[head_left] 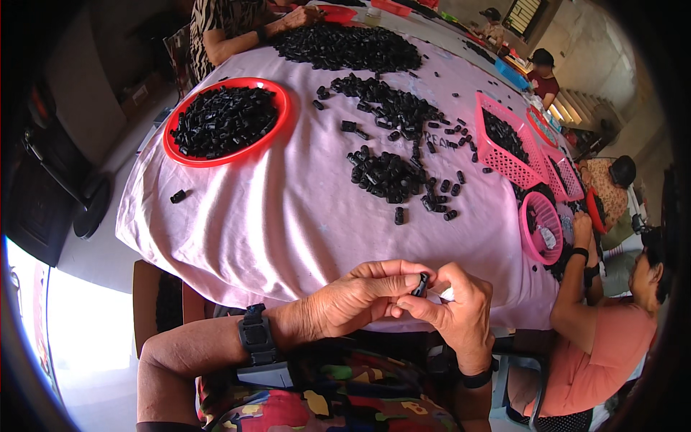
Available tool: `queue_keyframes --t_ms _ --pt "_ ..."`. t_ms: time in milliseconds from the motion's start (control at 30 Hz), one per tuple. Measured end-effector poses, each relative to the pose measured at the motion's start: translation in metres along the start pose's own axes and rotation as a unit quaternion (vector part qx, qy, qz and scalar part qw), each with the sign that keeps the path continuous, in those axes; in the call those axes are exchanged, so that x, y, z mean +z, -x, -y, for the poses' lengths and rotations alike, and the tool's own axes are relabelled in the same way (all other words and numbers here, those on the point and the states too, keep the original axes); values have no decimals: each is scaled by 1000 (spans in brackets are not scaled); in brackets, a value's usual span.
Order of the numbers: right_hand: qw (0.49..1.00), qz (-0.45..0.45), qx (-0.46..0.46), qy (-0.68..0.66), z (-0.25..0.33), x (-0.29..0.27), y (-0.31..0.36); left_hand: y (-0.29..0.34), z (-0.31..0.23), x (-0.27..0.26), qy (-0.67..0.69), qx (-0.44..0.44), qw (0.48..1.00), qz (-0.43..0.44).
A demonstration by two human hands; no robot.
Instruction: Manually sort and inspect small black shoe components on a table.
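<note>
Both hands meet above the near edge of the pink cloth. My left hand (367, 291) pinches a small black plastic part (421, 284) between thumb and fingertips. Against its right side, the fingers of my right hand (464, 306) are closed, with the thumb tip close to the part. A bit of something white (448, 294) shows between the right fingers; its kind is too small to tell. Beyond the hands lies a loose pile of similar black parts (385, 176), with several strays around it. A single black part (178, 196) rests on the cloth at left.
A red round tray (286, 119) heaped with black parts stands at the left. Larger heaps (345, 49) lie farther back. Pink baskets (509, 171) and a round pink basket (553, 252) line the right side. A co-worker in a salmon shirt (612, 324) sits at right; others sit farther off.
</note>
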State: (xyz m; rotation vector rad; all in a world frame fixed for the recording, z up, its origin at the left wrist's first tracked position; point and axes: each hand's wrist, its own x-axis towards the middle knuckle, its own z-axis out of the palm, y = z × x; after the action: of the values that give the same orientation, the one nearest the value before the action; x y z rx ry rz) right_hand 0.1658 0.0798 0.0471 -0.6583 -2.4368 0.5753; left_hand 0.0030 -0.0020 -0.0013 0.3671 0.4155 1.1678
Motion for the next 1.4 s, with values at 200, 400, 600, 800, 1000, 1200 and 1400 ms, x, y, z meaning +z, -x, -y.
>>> queue_keyframes --t_ms 200,400,600,800,1000,1200,1400 --pt "999 -7 6 -31 0 1 -3 -1 -3 -1 -4 4 1000 0" --pt "1000 -4 -2 -28 -3 1 -3 -3 -3 -2 -7 8 1000 5" --pt "1000 -1 -12 -10 -4 1 -4 -3 -4 -3 -3 6 1000 7" --pt "1000 0 -14 -3 -5 2 -4 -3 -4 -3 -8 6 1000 0" --pt "1000 12 -7 0 -3 1 -5 -3 -3 -3 -2 5 1000 -6" --pt "1000 21 -3 -1 -4 1 -5 -3 -3 -4 2 6 1000 -9" --pt "999 35 2 4 -4 2 -6 -3 -3 -2 12 7 1000 -5"
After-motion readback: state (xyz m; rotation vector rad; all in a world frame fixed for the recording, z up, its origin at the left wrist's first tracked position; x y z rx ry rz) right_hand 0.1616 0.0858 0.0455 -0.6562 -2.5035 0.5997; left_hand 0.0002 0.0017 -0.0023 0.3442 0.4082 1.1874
